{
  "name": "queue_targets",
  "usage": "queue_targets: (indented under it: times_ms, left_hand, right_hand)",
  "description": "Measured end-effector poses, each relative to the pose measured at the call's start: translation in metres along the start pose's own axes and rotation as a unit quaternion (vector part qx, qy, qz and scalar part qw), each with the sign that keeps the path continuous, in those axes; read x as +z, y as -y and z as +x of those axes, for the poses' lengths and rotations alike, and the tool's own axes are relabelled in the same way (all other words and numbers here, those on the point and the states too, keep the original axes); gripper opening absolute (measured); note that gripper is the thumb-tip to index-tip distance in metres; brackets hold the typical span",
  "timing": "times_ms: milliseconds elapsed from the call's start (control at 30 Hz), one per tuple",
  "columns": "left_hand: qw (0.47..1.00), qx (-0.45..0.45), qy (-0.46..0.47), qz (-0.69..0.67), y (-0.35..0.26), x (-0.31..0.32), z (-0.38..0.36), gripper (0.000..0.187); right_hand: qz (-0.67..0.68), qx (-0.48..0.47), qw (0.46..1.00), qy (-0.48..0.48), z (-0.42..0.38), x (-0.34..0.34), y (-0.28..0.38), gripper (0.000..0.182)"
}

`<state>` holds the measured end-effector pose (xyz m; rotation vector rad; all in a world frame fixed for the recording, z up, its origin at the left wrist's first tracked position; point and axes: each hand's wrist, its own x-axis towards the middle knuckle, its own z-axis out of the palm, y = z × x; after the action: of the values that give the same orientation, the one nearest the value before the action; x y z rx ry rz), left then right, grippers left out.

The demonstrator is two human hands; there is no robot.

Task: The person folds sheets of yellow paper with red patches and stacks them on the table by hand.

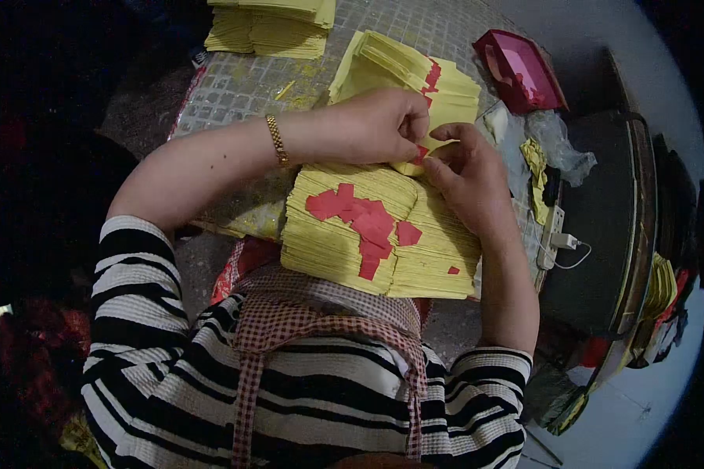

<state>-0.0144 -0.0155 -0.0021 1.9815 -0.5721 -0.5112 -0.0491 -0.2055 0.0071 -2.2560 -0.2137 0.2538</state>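
My left hand reaches in from the left with its fingers curled, thumb and fingers closed on the near edge of a yellow paper sheet. A small red paper piece lies on that edge, between my two hands. From the right comes my right hand, its thumb and forefinger apart on either side of a gap, the thumb tip close to the red piece. Just below them is a thick stack of yellow paper with several loose red paper pieces on top.
Beyond my hands lies a fanned yellow paper bundle with red pieces along it. Another yellow stack is at the far edge. On the right are a pink box, clear plastic wrap and a power strip with a white plug.
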Motion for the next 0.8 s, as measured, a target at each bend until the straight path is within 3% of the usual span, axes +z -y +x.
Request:
queue_targets:
  times_ms: [67, 400, 533, 567, 700, 733, 800]
  left_hand:
    - [1.000, 0.006, -0.013, -0.020, 0.000, 0.001, 0.000, 0.009]
    - [0.982, 0.047, 0.078, 0.168, -0.010, -0.005, -0.001, 0.010]
    - [0.982, 0.048, 0.052, 0.173, -0.009, -0.008, 0.004, 0.013]
    - [0.982, 0.048, 0.052, 0.173, -0.009, -0.009, 0.008, 0.013]
    - [0.950, 0.074, 0.023, 0.301, -0.001, -0.016, 0.023, 0.017]
    - [0.950, 0.074, 0.023, 0.301, 0.003, -0.015, 0.024, 0.017]
    - [0.907, 0.234, -0.119, 0.331, 0.015, -0.011, 0.025, 0.017]
  right_hand:
    - [-0.004, 0.014, 1.000, 0.011, -0.001, 0.000, 0.000, 0.034]
    - [0.044, -0.018, 0.999, -0.016, -0.006, 0.001, 0.004, 0.029]
    - [-0.107, -0.200, 0.972, -0.056, -0.019, -0.013, 0.006, 0.020]
    - [-0.107, -0.201, 0.972, -0.057, -0.021, -0.014, 0.008, 0.020]
    - [-0.344, -0.290, 0.889, 0.085, -0.027, -0.014, 0.012, 0.018]
    - [-0.343, -0.291, 0.889, 0.085, -0.024, -0.015, 0.014, 0.018]
    - [-0.255, -0.105, 0.949, 0.155, -0.009, -0.021, 0.022, 0.017]
